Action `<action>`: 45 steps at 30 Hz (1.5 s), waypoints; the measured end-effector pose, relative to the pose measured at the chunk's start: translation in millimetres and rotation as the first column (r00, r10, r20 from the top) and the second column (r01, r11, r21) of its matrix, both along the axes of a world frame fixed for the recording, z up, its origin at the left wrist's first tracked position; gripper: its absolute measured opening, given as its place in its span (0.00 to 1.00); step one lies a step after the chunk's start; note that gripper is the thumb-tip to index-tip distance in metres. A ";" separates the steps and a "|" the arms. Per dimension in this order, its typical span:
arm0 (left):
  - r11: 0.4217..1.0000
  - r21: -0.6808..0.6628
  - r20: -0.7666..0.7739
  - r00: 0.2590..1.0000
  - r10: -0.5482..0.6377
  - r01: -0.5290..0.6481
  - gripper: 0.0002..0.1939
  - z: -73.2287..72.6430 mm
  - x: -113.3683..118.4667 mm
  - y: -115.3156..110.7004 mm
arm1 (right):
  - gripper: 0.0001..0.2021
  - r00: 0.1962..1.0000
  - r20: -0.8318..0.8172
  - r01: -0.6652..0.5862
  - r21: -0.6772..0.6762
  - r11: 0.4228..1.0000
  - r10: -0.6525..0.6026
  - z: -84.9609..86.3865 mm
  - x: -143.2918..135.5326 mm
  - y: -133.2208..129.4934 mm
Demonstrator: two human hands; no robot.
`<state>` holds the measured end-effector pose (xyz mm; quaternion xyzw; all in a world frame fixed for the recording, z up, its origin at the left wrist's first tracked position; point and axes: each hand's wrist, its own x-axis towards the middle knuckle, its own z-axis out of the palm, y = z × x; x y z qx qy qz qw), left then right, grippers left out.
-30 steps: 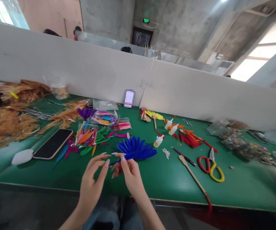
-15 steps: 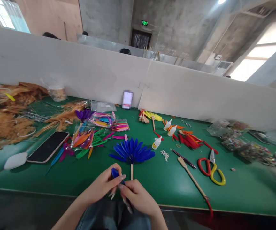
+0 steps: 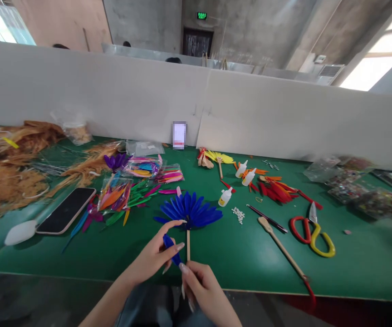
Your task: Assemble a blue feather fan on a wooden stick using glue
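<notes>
A small blue feather slants between my two hands at the table's front edge. My left hand has it between the thumb and the lower fingers, with the index finger stretched out toward the fan. My right hand is closed in a pinch on the feather's lower end; some of its fingers are hidden underneath. Just beyond my hands lies a fan of blue feathers, spread out on a pale wooden handle.
Right of the fan are glue bottles, white beads, tweezers, a wooden stick and scissors. Bagged feathers, a phone and brown fibre lie left. A white partition stands behind.
My left index finger has stretched out toward the fan, and my hands have opened up around the feather, showing more of it. My right hand has shifted slightly right and down.
</notes>
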<state>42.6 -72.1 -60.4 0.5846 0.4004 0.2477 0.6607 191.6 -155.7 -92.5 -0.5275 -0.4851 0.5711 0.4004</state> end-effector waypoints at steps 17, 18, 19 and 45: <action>0.766 0.540 -0.231 0.813 0.534 -0.350 0.35 -10.8 -12.8 50.7 | 0.17 0.682 0.536 0.057 0.639 0.767 -0.497 -24.6 16.7 16.5; 0.767 0.539 -0.233 0.813 0.533 -0.348 0.35 -11.8 -12.4 51.1 | 0.18 0.663 0.560 0.045 0.633 0.773 -0.497 -26.0 17.9 17.2; 0.771 0.536 -0.238 0.814 0.530 -0.345 0.35 -13.0 -12.3 51.0 | 0.19 0.648 0.578 0.041 0.624 0.781 -0.496 -27.1 19.1 17.7; 0.813 0.492 -0.286 0.824 0.490 -0.312 0.33 -22.3 -2.2 55.0 | 0.31 0.654 0.645 0.032 0.498 0.867 -0.395 -33.0 22.2 26.1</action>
